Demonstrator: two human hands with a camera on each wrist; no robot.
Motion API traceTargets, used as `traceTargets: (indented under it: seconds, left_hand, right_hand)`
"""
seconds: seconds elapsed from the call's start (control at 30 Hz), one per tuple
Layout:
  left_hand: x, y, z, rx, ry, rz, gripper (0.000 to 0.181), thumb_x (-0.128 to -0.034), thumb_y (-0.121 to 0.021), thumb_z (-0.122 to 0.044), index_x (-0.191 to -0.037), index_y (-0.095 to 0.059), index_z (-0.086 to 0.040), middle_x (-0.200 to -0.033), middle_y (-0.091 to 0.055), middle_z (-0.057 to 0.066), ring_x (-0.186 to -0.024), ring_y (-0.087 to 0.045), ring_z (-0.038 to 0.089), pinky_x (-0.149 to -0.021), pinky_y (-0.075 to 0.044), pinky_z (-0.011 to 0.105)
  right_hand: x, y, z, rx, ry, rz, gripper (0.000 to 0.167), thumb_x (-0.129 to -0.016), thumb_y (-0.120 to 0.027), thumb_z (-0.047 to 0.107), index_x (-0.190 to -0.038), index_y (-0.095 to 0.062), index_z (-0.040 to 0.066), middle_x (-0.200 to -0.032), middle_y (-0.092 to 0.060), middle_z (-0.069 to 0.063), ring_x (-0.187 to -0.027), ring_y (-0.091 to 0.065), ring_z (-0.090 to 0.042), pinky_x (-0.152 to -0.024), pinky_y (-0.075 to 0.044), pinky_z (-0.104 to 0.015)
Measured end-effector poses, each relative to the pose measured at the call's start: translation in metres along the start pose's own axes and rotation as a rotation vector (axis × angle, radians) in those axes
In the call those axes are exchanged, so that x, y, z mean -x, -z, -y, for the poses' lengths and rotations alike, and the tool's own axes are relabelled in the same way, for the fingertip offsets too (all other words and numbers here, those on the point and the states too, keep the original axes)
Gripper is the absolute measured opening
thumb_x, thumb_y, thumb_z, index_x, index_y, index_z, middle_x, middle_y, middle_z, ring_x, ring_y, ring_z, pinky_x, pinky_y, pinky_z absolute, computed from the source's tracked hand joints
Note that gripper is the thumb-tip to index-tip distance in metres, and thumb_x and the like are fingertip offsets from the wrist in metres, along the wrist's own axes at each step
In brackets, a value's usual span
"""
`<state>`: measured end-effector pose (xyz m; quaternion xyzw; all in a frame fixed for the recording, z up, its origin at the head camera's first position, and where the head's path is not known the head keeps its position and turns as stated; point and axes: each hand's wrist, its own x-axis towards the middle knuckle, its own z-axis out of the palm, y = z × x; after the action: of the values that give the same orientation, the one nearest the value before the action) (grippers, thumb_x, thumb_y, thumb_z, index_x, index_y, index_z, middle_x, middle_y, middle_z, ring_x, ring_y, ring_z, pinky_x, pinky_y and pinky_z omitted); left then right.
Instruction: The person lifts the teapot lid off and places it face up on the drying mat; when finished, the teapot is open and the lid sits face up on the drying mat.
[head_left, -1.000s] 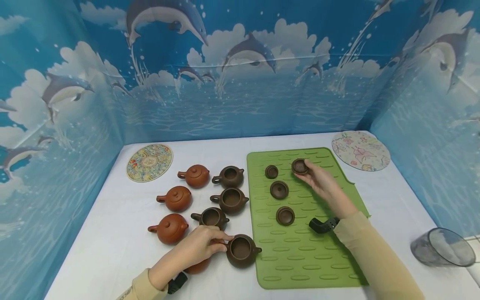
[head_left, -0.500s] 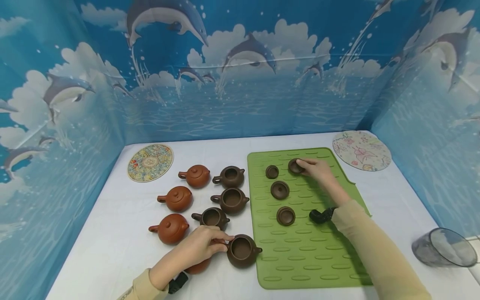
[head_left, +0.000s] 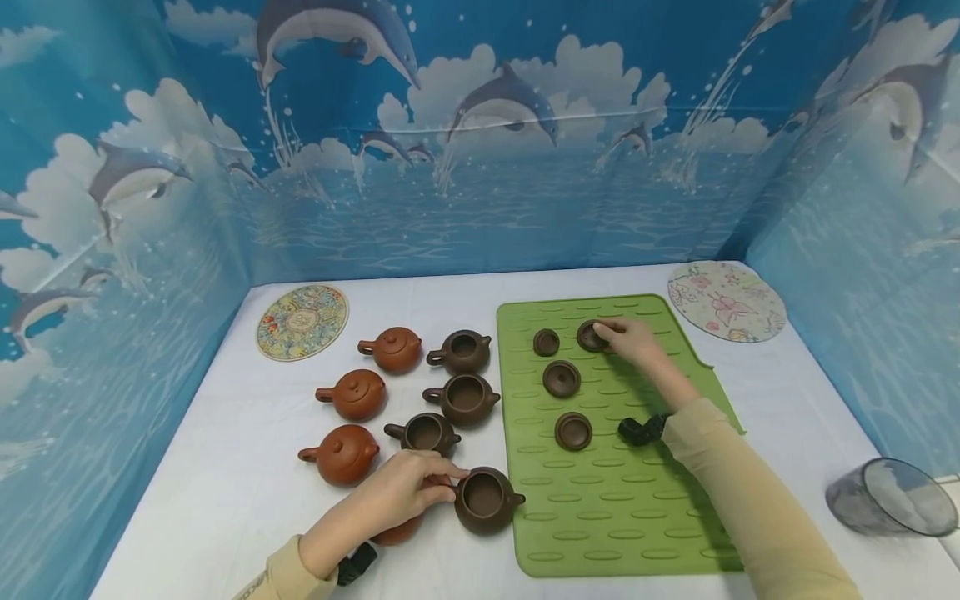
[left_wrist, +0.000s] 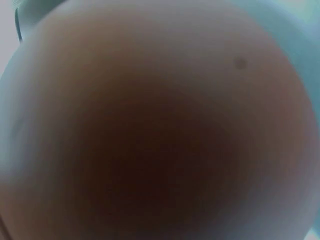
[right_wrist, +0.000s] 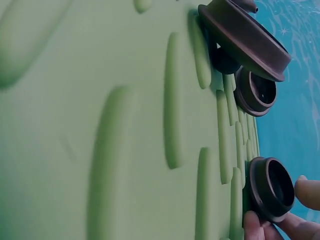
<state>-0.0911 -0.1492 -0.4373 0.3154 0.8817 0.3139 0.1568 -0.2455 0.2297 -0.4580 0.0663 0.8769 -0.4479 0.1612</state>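
In the head view my left hand (head_left: 401,493) pinches the handle of a dark brown lidless teapot (head_left: 486,502), which stands beside the green mat. My right hand (head_left: 632,340) holds a dark brown teapot lid (head_left: 592,336) by its edge on the far part of the green mat (head_left: 622,500). In the right wrist view that lid (right_wrist: 272,190) lies upside down between thumb and fingers. Several other upturned lids, among them a middle one (head_left: 562,379) and a near one (head_left: 573,431), lie on the mat. A blurred brown surface (left_wrist: 150,125) fills the left wrist view.
Several more dark open teapots (head_left: 463,400) and reddish-brown lidded teapots (head_left: 345,455) stand left of the mat; one is partly hidden under my left wrist. Round patterned mats lie at back left (head_left: 303,322) and back right (head_left: 726,302). A grey glass (head_left: 890,497) lies at right.
My right hand has lowered the lid onto the mat, shifting slightly left, and still holds it. My left hand stays on the teapot handle.
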Motion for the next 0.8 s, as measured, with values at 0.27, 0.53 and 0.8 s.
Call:
traceTargets:
  seconds: [0.27,0.53,0.8]
  left_hand:
    - [0.0,0.001,-0.002,-0.052,0.007,0.014,0.028,-0.089,-0.073,-0.016,-0.117,-0.073,-0.016,-0.099,-0.072,-0.002,-0.087,-0.062,0.002,-0.078,-0.054,0.023]
    - [0.007,0.007,-0.003,-0.086,0.013,-0.014,0.029,-0.0921,-0.07,-0.021,-0.12,-0.071,-0.017,-0.097,-0.069,-0.006,-0.087,-0.062,0.005,-0.076,-0.054,0.023]
    - [0.03,0.026,-0.003,-0.101,0.035,-0.146,0.032,-0.0886,-0.073,-0.018,-0.12,-0.072,-0.02,-0.105,-0.071,-0.007,-0.094,-0.066,0.007,-0.079,-0.057,0.026]
  right_hand:
    - [0.003,0.003,-0.006,0.004,0.034,-0.083,0.06,-0.106,-0.038,0.04,-0.149,-0.037,-0.002,-0.146,-0.043,-0.03,-0.119,-0.055,-0.043,-0.096,-0.05,-0.05]
    - [0.012,0.01,-0.01,0.029,0.065,-0.128,0.062,-0.106,-0.037,0.041,-0.148,-0.038,-0.004,-0.149,-0.04,-0.031,-0.133,-0.043,-0.046,-0.109,-0.04,-0.056]
    - [0.031,0.008,0.002,0.022,0.099,-0.161,0.058,-0.106,-0.04,0.039,-0.148,-0.039,0.0,-0.149,-0.041,-0.028,-0.137,-0.038,-0.045,-0.111,-0.036,-0.059]
